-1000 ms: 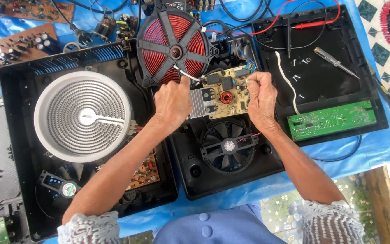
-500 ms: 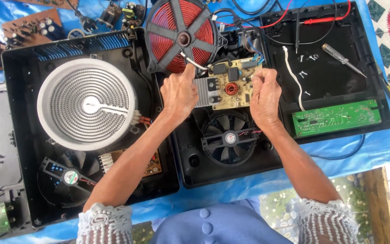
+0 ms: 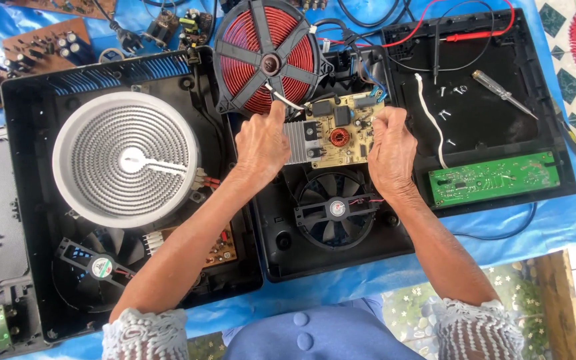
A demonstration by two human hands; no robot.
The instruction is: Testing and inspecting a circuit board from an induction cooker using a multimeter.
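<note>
Fingers of both hands grip one beige circuit board (image 3: 338, 130), which sits in the open black housing (image 3: 281, 260) at the middle of the view, just above a round black cooling fan (image 3: 333, 209). At far left, another open black case (image 3: 28, 220) holds a grey ribbed heating disc (image 3: 125, 160), with a second fan (image 3: 98, 265) below it. Next comes the left hand (image 3: 263, 143): its fingers are curled onto the board's left edge, beside the silver heat sink (image 3: 295, 142), with one finger stretched up toward the red copper coil (image 3: 266, 57) lying tilted above. On the board's other edge the right hand (image 3: 391, 150) is closed, fingers folded over the corner. Farther right, a flat black panel (image 3: 501, 127) carries a green circuit board (image 3: 495, 179), a white cable (image 3: 433, 120), loose screws (image 3: 445, 113) and a screwdriver (image 3: 505, 94). Everything rests on a surface covered in blue sheeting (image 3: 561, 220).
</note>
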